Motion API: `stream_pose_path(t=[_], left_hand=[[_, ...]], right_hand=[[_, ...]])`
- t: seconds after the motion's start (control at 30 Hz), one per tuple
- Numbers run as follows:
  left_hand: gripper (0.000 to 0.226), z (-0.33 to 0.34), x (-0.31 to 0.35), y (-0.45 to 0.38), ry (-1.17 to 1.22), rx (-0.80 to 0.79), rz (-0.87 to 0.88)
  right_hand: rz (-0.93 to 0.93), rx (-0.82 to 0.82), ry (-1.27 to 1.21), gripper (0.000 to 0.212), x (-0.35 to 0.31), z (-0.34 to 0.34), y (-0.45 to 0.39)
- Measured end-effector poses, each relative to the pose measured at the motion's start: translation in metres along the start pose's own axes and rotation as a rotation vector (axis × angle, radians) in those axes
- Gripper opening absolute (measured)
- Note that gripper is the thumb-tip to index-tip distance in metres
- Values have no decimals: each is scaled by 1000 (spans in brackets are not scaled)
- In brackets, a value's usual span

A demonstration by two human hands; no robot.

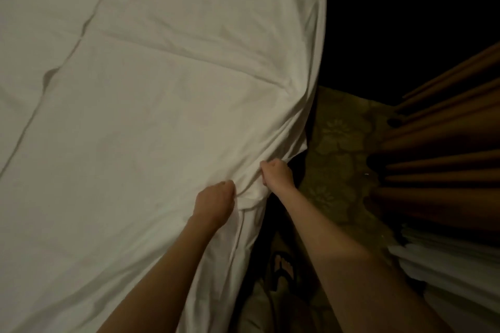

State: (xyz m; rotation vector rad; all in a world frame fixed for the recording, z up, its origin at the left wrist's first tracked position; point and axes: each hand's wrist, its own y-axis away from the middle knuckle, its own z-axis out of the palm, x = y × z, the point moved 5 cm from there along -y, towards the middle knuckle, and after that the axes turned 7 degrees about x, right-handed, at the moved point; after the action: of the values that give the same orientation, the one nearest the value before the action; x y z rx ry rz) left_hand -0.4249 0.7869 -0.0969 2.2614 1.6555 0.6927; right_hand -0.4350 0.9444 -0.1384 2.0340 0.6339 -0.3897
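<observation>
Fingers (226, 184) of the left hand (215, 199) are curled tight into the white sheet (151, 105), pinching up a fold at the bed's near right edge. Just beside it, slightly farther off and to the right, the right hand (276, 171) holds the same cloth, its fingers (266, 166) closed round a bunched handful. A small gathered ridge of sheet sits between the two hands. From this head view the sheet spreads away from both grips, up and to the left across the bed (35, 21), with creases fanning out from the hands, and it drapes over the far right corner. A patterned carpet (338, 143) lies to the right, a pleated brown curtain (433, 170) beyond it. A sandalled foot (284, 270) shows below the right forearm.
</observation>
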Motion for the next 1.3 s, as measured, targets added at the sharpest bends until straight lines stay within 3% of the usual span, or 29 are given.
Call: stream_pose_path(t=[0.07, 0.13, 0.23, 0.33, 0.43, 0.53, 0.63, 0.7, 0.77, 0.9, 0.97, 1.03, 1.1, 1.2, 1.3], left_hand=[[18, -10, 2, -3, 157, -98, 122], [26, -35, 4, -6, 359, -90, 167], [24, -61, 0, -5, 410, -20, 158], [16, -52, 0, -11, 338, -114, 154], [45, -25, 10, -20, 265, -210, 175], [61, -10, 22, -28, 150, -172, 204], [69, -1, 25, -33, 97, -174, 211], [71, 1, 22, -36, 131, -169, 191], [73, 2, 20, -38, 146, -167, 176], [78, 1, 25, -40, 171, -170, 141], [81, -1, 32, -41, 174, -185, 136], [82, -7, 43, -42, 225, -177, 150], [77, -28, 52, -46, 403, -107, 148], [33, -79, 33, -58, 750, 132, -15], [39, -134, -17, -67, 870, 398, -145]], right_hand=[[126, 53, -59, 30, 17, -8, -12], [367, 63, -217, 59, 37, -6, -20], [615, -65, -391, 68, 51, 10, -15], [623, 9, -510, 51, 50, 20, -27], [603, 104, -466, 33, 43, 21, -38], [613, 167, -435, 38, 45, 21, -47], [708, 138, -447, 61, 60, 29, -48], [722, 73, -449, 54, 67, 34, -45], [681, 90, -437, 37, 73, 32, -45], [496, 375, -373, 21, 64, 11, -33], [342, 552, -504, 13, 39, -1, -16], [96, 634, -591, 20, -3, -17, 3], [-140, 606, -596, 28, -54, -31, 14], [-348, 490, -538, 20, -126, -38, 18], [-355, 306, -549, 16, -175, -31, 12]])
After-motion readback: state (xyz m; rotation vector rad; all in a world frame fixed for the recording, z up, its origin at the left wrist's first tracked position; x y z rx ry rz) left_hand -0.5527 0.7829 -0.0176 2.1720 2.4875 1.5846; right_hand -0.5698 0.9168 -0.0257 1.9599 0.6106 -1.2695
